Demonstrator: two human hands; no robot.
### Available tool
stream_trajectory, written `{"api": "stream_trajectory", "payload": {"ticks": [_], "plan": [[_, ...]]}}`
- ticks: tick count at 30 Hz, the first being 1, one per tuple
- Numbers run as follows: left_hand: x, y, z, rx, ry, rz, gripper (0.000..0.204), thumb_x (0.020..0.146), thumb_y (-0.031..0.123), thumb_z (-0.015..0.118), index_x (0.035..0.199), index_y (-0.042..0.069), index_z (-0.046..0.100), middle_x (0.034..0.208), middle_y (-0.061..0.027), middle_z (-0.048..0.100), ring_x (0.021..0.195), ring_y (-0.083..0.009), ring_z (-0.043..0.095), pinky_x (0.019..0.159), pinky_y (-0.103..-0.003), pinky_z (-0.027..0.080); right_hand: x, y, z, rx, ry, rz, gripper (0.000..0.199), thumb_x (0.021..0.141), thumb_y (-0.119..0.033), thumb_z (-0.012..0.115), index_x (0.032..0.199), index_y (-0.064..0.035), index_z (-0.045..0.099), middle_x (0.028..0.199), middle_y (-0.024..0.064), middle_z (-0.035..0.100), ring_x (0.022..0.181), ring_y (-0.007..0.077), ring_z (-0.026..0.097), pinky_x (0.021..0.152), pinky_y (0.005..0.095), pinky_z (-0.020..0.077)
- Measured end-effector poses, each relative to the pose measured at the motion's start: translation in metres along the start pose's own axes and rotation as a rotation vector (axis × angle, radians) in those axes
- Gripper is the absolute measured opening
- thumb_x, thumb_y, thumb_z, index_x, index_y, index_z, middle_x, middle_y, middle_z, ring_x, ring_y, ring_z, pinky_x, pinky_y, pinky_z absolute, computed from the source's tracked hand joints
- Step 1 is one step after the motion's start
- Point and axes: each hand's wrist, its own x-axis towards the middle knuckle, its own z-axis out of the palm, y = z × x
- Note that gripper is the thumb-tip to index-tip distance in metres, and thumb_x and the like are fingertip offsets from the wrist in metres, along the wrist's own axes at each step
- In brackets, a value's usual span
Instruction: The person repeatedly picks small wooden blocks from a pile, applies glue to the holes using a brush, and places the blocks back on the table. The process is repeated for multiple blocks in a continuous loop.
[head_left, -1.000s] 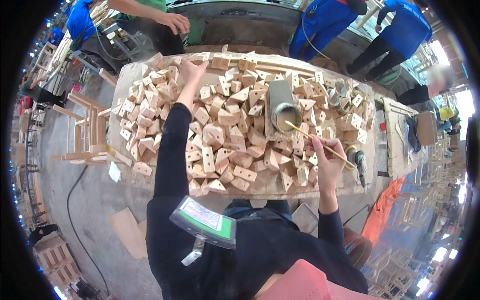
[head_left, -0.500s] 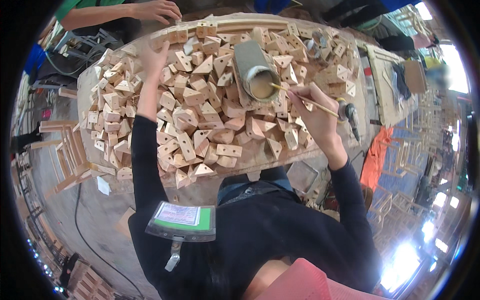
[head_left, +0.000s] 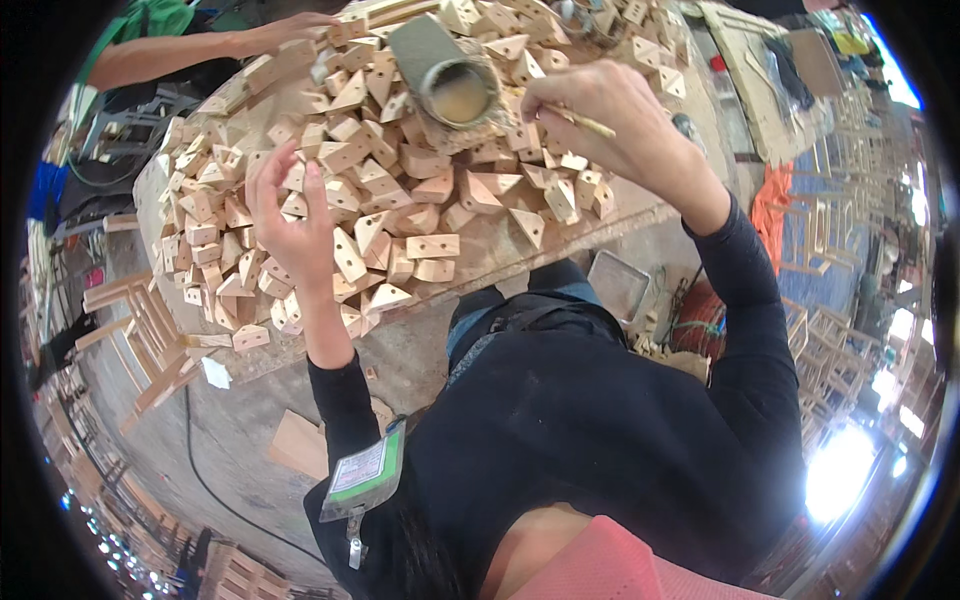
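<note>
My left hand (head_left: 292,225) hovers over the near left of a heap of pale wooden blocks (head_left: 432,246), its fingers apart and nothing seen in it. Many of the blocks are wedge-shaped, with drilled holes. In my right hand (head_left: 625,115) is a thin wooden stick (head_left: 588,123), held above the right part of the heap. Whether its far tip carries anything is hidden by my fingers. Left of that hand, a grey pot (head_left: 433,62) lies tilted among the blocks, its mouth toward me, with cream-coloured liquid (head_left: 461,95) inside.
Another person's hand (head_left: 285,32) reaches to the far left blocks. Wooden frames (head_left: 145,330) stand left of the table (head_left: 480,276). An orange cloth (head_left: 771,215) hangs at the right, and a grey tray (head_left: 617,284) sits below the near edge.
The stick has come out of the pot, and my right hand has moved up and away from it. My left hand has drawn back nearer me from the far blocks. The whole view has shifted.
</note>
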Motion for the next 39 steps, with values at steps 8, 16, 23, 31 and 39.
{"api": "stream_trajectory", "payload": {"ticks": [8,16,23,31,39], "plan": [[-0.086,0.096,0.127,-0.341,-0.519,-0.186,0.028,0.083,0.004,0.066,0.111,0.002,0.062,0.107,-0.0111,0.06,0.085,-0.0161,0.062,0.077,-0.029,0.05,-0.08,0.043,-0.084,0.162,0.415,0.356,0.024,0.091,-0.018,0.059,0.107,-0.0019,0.066,0.096,0.0103,0.07,0.084,0.017,0.066,0.073,0.0284,0.0503],[-0.1,0.099,0.287,0.457,-0.617,-0.171,0.05,0.087,0.025,0.062,0.123,-0.007,0.05,0.113,-0.0249,0.055,0.099,-0.039,0.059,0.086,-0.046,0.048,-0.212,0.2,-0.084,0.053,0.473,0.772,0.036,0.103,-0.033,0.041,0.118,-0.008,0.063,0.097,0.0065,0.073,0.085,0.0129,0.068,0.075,0.0262,0.0511],[-0.1,0.105,0.296,0.488,-0.471,-0.165,0.045,0.085,0.023,0.063,0.117,-0.007,0.054,0.105,-0.0228,0.058,0.093,-0.0353,0.061,0.084,-0.042,0.049,-0.247,0.369,-0.014,-0.035,0.432,0.973,0.033,0.092,-0.031,0.059,0.12,-0.015,0.062,0.101,0.0127,0.071,0.094,0.0274,0.069,0.079,0.0363,0.0529],[-0.102,0.146,0.259,-0.187,-0.313,-0.723,0.042,0.084,0.009,0.071,0.12,-0.007,0.055,0.095,-0.0057,0.062,0.088,-0.0108,0.058,0.081,-0.026,0.049,-0.185,0.49,0.048,-0.053,0.405,0.992,0.039,0.084,-0.023,0.062,0.122,-0.0146,0.06,0.108,0.0194,0.066,0.106,0.0363,0.061,0.089,0.0451,0.0487],[-0.086,0.172,0.265,-0.691,-0.27,-0.807,0.049,0.085,0.01,0.071,0.127,-0.006,0.051,0.114,-0.0083,0.061,0.103,-0.0148,0.058,0.091,-0.028,0.047,-0.204,0.476,0.023,0.216,0.787,0.959,0.044,0.082,-0.028,0.075,0.11,0.0013,0.06,0.095,0.012,0.068,0.095,0.0218,0.065,0.082,0.0347,0.0511]]}}
